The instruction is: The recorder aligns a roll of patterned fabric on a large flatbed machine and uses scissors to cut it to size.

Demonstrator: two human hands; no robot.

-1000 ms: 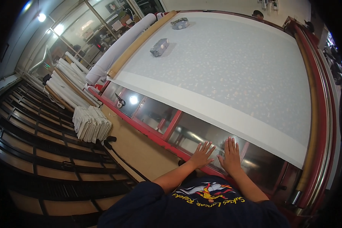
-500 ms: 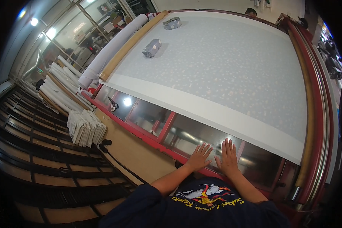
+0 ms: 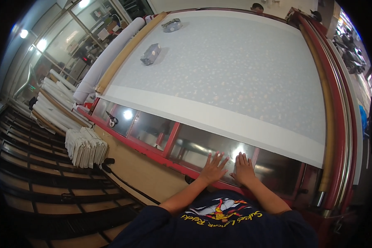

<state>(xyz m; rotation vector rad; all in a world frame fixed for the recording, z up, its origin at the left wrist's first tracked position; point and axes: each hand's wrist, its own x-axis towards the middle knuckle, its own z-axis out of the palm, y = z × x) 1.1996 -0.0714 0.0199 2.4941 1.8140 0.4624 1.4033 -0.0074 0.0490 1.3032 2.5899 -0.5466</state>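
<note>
My left hand (image 3: 213, 169) lies flat with its fingers spread on the glossy glass-like panel (image 3: 194, 146) along the near side of a red-framed table. Close beside it, my right hand (image 3: 244, 170) rests palm down on the same panel, fingers stretched out. Neither hand holds anything. Just beyond my fingertips runs the white border of a wide pale grey-blue sheet (image 3: 227, 74) with a small speckled pattern, spread over the table. Two wrapped, block-like objects, one nearer (image 3: 151, 54) and one farther (image 3: 172, 25), sit on the sheet's far left part.
Scissors (image 3: 112, 120) lie on the panel at the left. A brown tube (image 3: 130, 53) and a white roll (image 3: 107, 62) line the left side; another tube (image 3: 324, 103) lines the right. Folded bundles (image 3: 86, 147) and a black slatted rack (image 3: 37, 177) stand left. Someone's head shows beyond the table.
The whole view has shifted slightly, so the table sits a little farther left. My hands stay flat on the panel, the right hand's fingers a bit more spread.
</note>
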